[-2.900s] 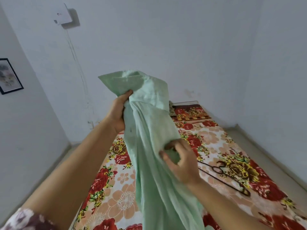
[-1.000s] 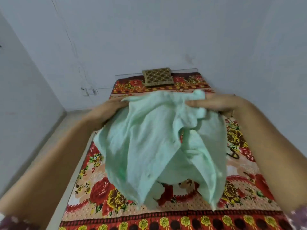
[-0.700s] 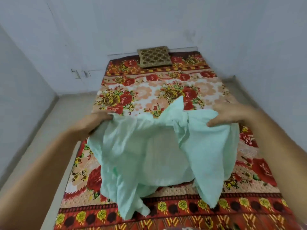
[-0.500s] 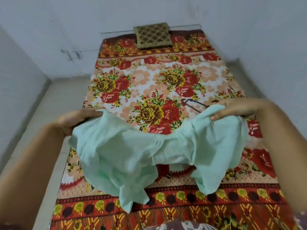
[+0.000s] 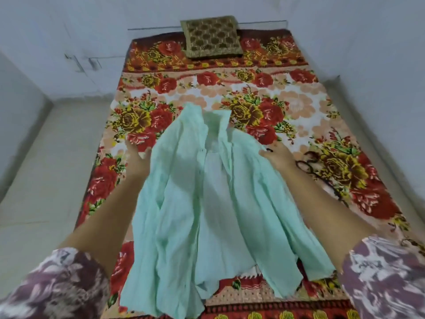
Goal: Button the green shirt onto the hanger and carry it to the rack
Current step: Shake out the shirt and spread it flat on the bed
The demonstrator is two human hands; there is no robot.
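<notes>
Down from mid-air comes the green shirt [image 5: 207, 192]: half a second ago it hangs stretched between the two hands above the bed, and now it lies spread on the floral bedspread [image 5: 287, 93], on the near side of the pillow [image 5: 211, 36]. The left hand [image 5: 138, 157] sits at the shirt's shoulder edge, nearer than the pillow and to its left, with fingers spread and nearly straight. Its thumb side just touches the cloth and it grips nothing. The right hand [image 5: 279, 157] sits at the opposite shoulder, nearer than the pillow and to its right. Its fingers are also fairly straight and the tips rest on the fabric, with no curl around it that I can see, though blur softens the detail. The shirt's long axis runs straight away from the pillow down the bed, collar end pointing at the pillow and hem pointing back toward the person. It lies front up and open, the two front panels parted so the paler inside of the back shows between them, and the left panel is rumpled. The dark wire hanger [image 5: 308, 161] lies on the bedspread right of the pillow's line, just beyond the right hand and outside the shirt. By my judgement the task is at an early stage: the garment is laid out, but the hanger is not yet inside it, no button looks fastened, and no rack is in view.
</notes>
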